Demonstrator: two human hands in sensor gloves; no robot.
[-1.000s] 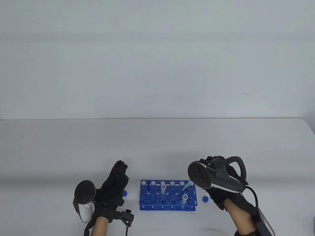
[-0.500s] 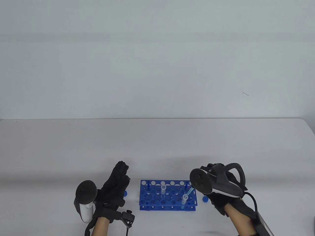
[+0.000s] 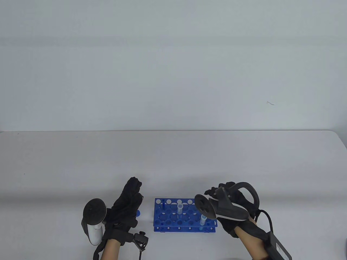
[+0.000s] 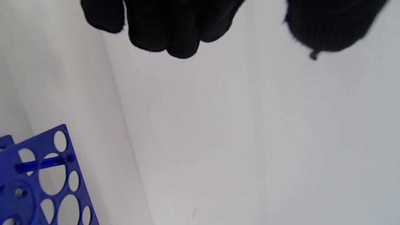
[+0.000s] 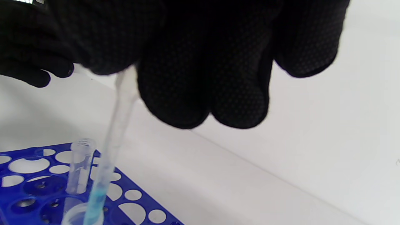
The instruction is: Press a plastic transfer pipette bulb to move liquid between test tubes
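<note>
A blue test tube rack [image 3: 162, 216] stands near the table's front edge. It holds two clear tubes, one in the middle [image 3: 180, 208] and one at the front right [image 3: 202, 220]. My right hand [image 3: 230, 193] hovers over the rack's right end and grips the pipette; its tracker hides the pipette in the table view. In the right wrist view the pipette stem [image 5: 117, 131] runs down from my gloved fingers [image 5: 203, 93] into the near tube [image 5: 73, 217], with blue liquid [image 5: 97, 193] in its lower part. My left hand [image 3: 127, 201] rests on its edge left of the rack, fingers straight, holding nothing.
A small blue cap [image 3: 138, 213] lies on the table [image 3: 173, 162] between my left hand and the rack. The rack's corner [image 4: 47, 175] shows at the lower left of the left wrist view. A second tube [image 5: 79, 165] stands behind the pipette.
My right hand has moved left and down over the rack, and the pipette tip has gone into the front right tube. The left hand has stayed put.
</note>
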